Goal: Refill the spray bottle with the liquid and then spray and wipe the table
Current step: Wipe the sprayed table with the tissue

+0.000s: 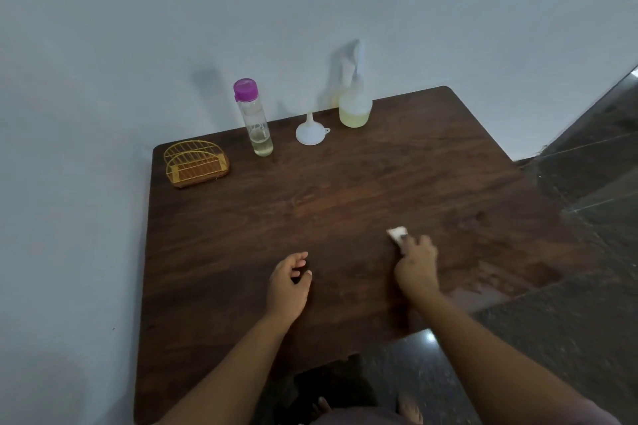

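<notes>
Most steps look done: the spray bottle (pixel 355 103) stands refilled at the worktop's (pixel 310 203) far edge by the funnel (pixel 309 131). Right hand (pixel 416 266) presses a white cloth (pixel 397 235) down, wiping; left hand (pixel 288 281) rests loosely curled, empty. Wet patches remain.

Right hand (pixel 416 269) presses white cloth (pixel 397 235) onto table (pixel 310 200).

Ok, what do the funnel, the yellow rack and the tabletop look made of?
Funnel: likely plastic, white and slightly translucent, matte. Yellow rack: thin wire, probably coated metal, on a brownish base. Table: dark wood or wood-look laminate; grain streaks show, low sheen.
</notes>
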Motion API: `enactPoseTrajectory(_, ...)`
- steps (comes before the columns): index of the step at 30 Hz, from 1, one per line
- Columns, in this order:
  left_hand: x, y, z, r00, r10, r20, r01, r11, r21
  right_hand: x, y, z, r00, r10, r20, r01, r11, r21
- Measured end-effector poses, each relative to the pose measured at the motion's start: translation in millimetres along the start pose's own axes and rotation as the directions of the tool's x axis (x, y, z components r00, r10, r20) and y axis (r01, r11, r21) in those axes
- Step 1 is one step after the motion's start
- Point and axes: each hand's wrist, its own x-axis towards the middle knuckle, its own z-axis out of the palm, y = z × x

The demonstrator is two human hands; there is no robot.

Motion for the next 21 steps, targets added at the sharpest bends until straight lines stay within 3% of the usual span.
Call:
enactPoseTrajectory(3, 0, 4, 7, 0.997, 0.073, -0.003, -0.073, 0.996, 0.050, -39, -42, 28, 0.933, -0.301, 0.195, 0.302, 0.953, 0.026)
enactPoseTrajectory(6, 0, 7, 15, 0.994, 0.106, -0.001, -0.106, 0.993, 0.058, -66, -64, 48, 0.754, -0.526, 0.394, 0.556, 0.830, 0.044)
enactPoseTrajectory(9, -2, 9, 20, 0.995, 0.099, -0.014, -0.098, 0.995, 0.036, -73, -54, 41, 0.609, -0.646, 0.460, 0.676, 0.726, 0.126)
enactPoseTrajectory(11, -1, 12, 26, 0.993, 0.112, -0.021, -0.112, 0.994, 0.018, -67, -34, 24, 0.607, -0.633, 0.481, 0.667, 0.735, 0.126)
enactPoseTrajectory(14, 1, 22, 38, 0.992, 0.122, 0.000, -0.122, 0.992, 0.018, -39, 14, -5, 0.770, -0.453, 0.448, 0.486, 0.872, 0.047)
enactPoseTrajectory(17, 5, 40, 56, 0.990, 0.129, 0.062, -0.131, 0.991, 0.023, -2, 60, -40, 0.924, -0.141, 0.356, 0.152, 0.988, -0.004)
enactPoseTrajectory(19, 11, 56, 71, 0.983, 0.152, 0.103, -0.155, 0.988, 0.021, 21, 82, -72, 0.958, 0.148, 0.247, -0.164, 0.985, 0.044)
enactPoseTrajectory(21, 18, 77, 89, 0.971, 0.185, 0.150, -0.190, 0.982, 0.021, 42, 95, -105, 0.897, 0.386, 0.213, -0.440, 0.825, 0.356)
